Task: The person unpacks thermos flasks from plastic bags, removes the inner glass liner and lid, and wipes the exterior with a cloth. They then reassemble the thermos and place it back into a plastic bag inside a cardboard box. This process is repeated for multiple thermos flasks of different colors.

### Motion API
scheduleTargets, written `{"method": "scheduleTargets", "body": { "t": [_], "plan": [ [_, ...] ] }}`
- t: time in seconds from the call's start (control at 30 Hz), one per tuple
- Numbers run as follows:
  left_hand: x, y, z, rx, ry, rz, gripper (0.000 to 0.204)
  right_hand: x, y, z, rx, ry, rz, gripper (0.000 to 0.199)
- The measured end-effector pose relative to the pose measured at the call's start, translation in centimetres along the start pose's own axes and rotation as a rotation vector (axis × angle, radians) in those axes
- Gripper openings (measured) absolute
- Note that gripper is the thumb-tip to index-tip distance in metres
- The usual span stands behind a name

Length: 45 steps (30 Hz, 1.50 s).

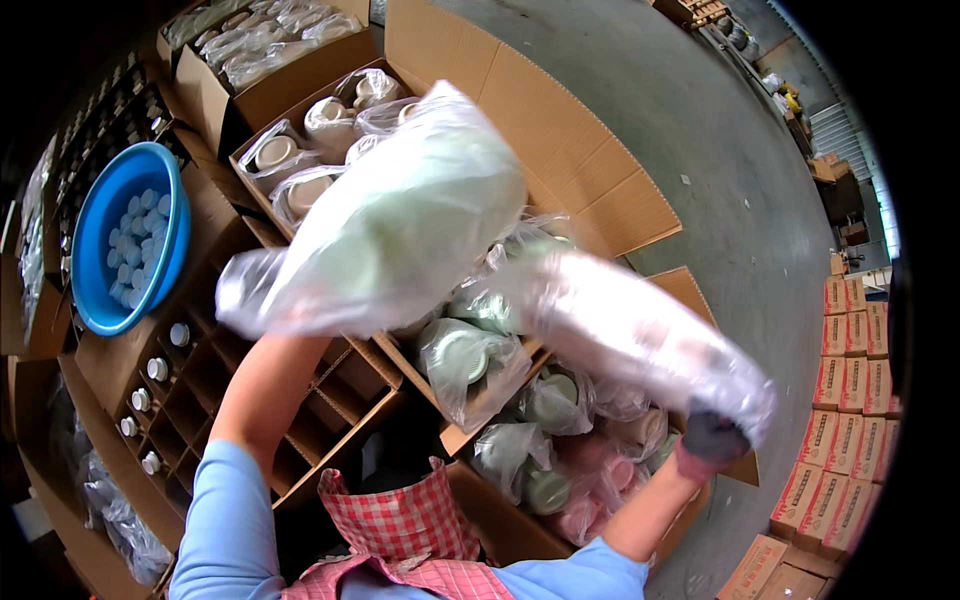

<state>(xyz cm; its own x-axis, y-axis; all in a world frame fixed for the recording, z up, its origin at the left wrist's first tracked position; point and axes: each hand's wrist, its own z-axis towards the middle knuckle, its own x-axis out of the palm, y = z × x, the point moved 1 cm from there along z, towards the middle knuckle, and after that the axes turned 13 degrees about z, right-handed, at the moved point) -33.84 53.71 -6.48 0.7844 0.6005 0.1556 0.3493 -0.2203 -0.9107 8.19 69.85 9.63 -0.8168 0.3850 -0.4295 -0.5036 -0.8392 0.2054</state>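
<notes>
My left hand is hidden behind a clear plastic bag [390, 225] holding pale green lids or bowls, which it lifts in front of me. Only the left forearm shows below the bag. My right hand [712, 440], in a dark glove, grips a second plastic bag [640, 325] with whitish-pink pieces, blurred by motion, out to the right. Both bags hang above open cardboard boxes [460, 435] filled with more bagged green and pink pieces.
A blue basin [95, 245] with small pale caps sits at left. A divided carton [320, 470] holds white-capped bottles below it. More open boxes [250, 95] of bagged ware stand behind. Stacked printed cartons [840, 440] line the right, beside grey concrete floor [720, 150].
</notes>
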Motion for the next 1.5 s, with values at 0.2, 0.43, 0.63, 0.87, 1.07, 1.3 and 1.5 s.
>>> {"method": "scheduleTargets", "body": {
  "t": [0.2, 0.43, 0.63, 0.87, 1.07, 1.3, 1.5],
  "plan": [
    [4.9, 0.4, 10.8, 0.06, -0.01, 0.125, 0.029, -4.2, 0.8, -6.1, 0.219, 0.234, -0.22, 0.027],
    [3.8, 2.1, 15.0, -0.037, 0.212, -0.454, 0.014, -4.8, 1.1, -7.3, 0.352, 0.194, -0.11, 0.039],
    [1.7, 0.0, 8.0, -0.14, -0.08, -0.294, 0.034, -3.3, 3.1, -7.0, 0.166, 0.186, -0.207, 0.042],
    [3.9, 2.2, -5.0, -0.263, 0.332, -0.533, 0.04, 0.5, 9.0, -4.2, 0.334, -0.193, 0.588, 0.048],
    [5.8, 0.7, -16.9, -0.107, 0.347, -0.503, 0.057, 5.2, 19.0, 0.8, 0.166, 0.708, 1.843, 0.023],
    [0.3, 1.3, -17.8, -0.115, 0.016, -0.733, 0.05, 6.5, 28.2, -3.2, -0.259, 1.625, 1.852, 0.042],
    [-5.3, 5.6, -16.2, -0.112, -0.163, -0.597, 0.048, 15.1, 13.0, -2.5, 1.006, 0.434, 1.399, 0.019]
  ]
}}
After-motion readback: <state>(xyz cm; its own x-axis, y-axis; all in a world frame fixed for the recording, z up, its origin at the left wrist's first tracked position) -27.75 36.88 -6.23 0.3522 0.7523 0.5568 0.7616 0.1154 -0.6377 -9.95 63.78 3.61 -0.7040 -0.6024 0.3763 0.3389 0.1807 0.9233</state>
